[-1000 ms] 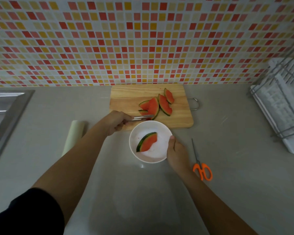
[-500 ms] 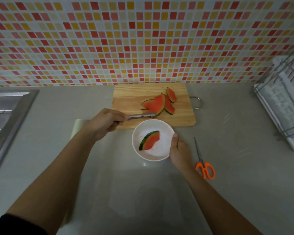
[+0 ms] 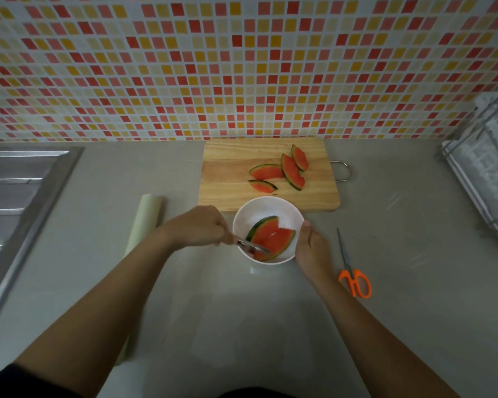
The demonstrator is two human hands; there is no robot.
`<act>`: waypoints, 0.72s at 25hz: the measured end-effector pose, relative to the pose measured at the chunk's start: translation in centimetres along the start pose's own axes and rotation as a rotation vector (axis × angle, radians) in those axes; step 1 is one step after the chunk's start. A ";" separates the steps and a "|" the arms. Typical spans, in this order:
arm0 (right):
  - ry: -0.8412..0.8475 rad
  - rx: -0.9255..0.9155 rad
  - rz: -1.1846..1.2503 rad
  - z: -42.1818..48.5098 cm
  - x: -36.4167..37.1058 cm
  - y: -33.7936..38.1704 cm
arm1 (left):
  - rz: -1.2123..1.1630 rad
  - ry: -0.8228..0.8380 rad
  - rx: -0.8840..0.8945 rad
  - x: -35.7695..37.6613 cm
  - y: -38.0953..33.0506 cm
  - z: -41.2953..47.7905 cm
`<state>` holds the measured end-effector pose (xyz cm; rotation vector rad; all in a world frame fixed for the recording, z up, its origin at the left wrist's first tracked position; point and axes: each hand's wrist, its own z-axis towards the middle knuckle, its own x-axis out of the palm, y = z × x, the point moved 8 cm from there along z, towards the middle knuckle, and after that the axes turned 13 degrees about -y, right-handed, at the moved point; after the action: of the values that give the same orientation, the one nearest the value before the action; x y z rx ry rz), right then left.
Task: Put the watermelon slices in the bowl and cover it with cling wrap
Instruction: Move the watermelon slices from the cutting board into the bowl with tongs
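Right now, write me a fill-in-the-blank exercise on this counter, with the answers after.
____ watermelon slices lie on the cutting board. The left hand grips tongs reaching into the bowl, which holds ____ slices. The scissors beside the right hand have ____ handles. The cling wrap roll lies on the bowl's ____ side.
Answers: four; two; orange; left.
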<state>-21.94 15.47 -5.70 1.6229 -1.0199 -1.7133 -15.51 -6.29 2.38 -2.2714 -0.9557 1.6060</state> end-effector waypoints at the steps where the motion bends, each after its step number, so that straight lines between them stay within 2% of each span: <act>1: 0.007 0.001 0.014 -0.1 0.0 0.1 | 0.067 -0.002 0.011 -0.8 -0.3 0.1; 4: 0.020 0.009 0.031 -0.3 0.0 0.1 | 0.114 -0.073 0.012 -4.5 -0.2 0.8; 9: 0.029 0.007 0.011 -0.1 0.1 0.0 | 0.110 -0.464 0.165 -7.8 0.3 4.7; 12: 0.023 -0.008 0.005 -0.1 0.2 0.0 | 0.177 -0.454 0.259 -6.3 1.2 7.4; 18: 0.001 0.014 -0.006 0.0 0.2 -0.3 | 0.215 -0.336 0.303 -5.0 1.8 10.0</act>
<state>-21.98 15.47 -6.07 1.6372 -1.0295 -1.7128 -24.83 -12.68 1.38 -1.9908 -0.4921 2.1070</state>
